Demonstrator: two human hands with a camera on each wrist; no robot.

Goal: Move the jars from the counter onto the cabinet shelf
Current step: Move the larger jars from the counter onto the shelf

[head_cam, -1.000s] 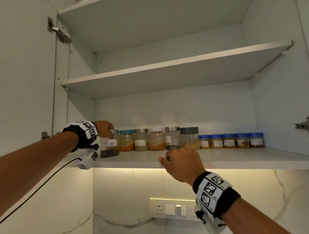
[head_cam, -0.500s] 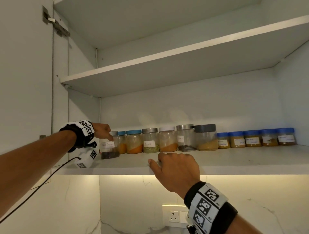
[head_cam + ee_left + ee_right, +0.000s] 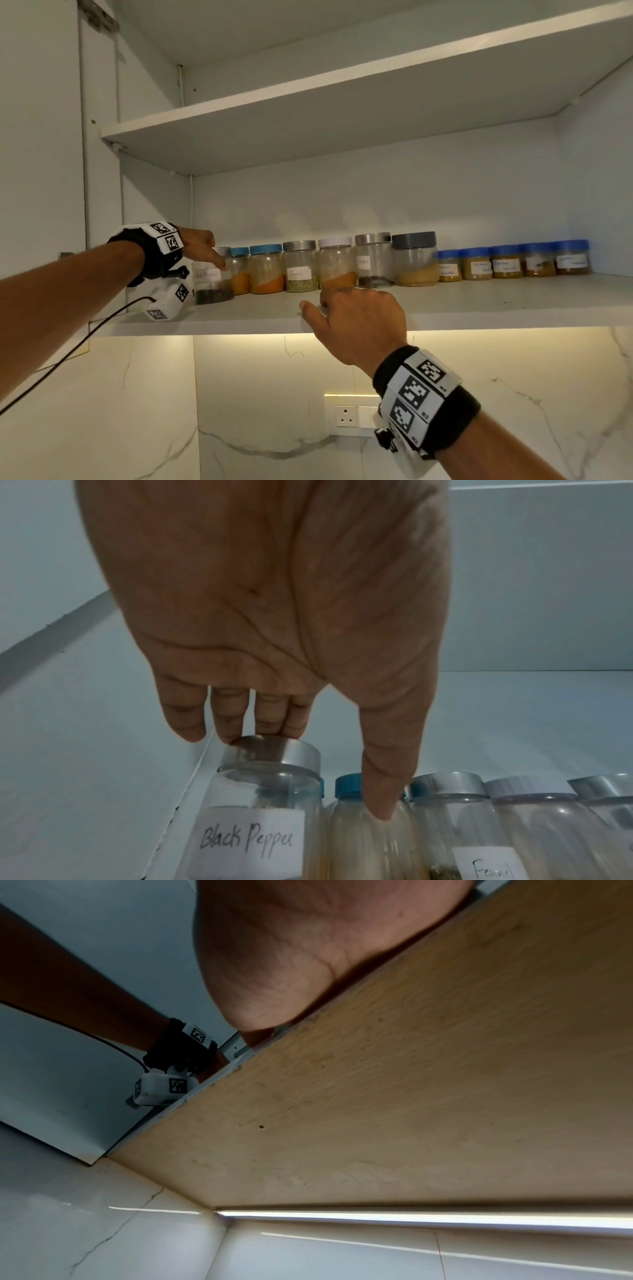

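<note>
The black pepper jar [image 3: 212,277] with a silver lid stands at the left end of the lower cabinet shelf [image 3: 479,308], a little in front of the row. My left hand [image 3: 202,248] hangs over it with straight fingers. In the left wrist view the fingertips [image 3: 236,734] touch the far rim of the lid of the black pepper jar [image 3: 257,818], and the thumb points down in front of the neighbouring blue-lidded jar [image 3: 363,831]. My right hand [image 3: 356,318] rests on the shelf's front edge and holds nothing; its fingers are hidden.
A row of jars lines the back of the shelf: a fennel jar [image 3: 301,270], a grey-lidded jar [image 3: 415,260], several small blue-lidded jars [image 3: 513,262]. An upper shelf [image 3: 342,113] hangs above. The open door [image 3: 41,137] is on the left; a wall socket [image 3: 346,416] sits below.
My left hand has loosened from the black pepper jar's lid, its fingers now straight. My right hand drew back from the jars to the shelf's front edge. The view has shifted left.
</note>
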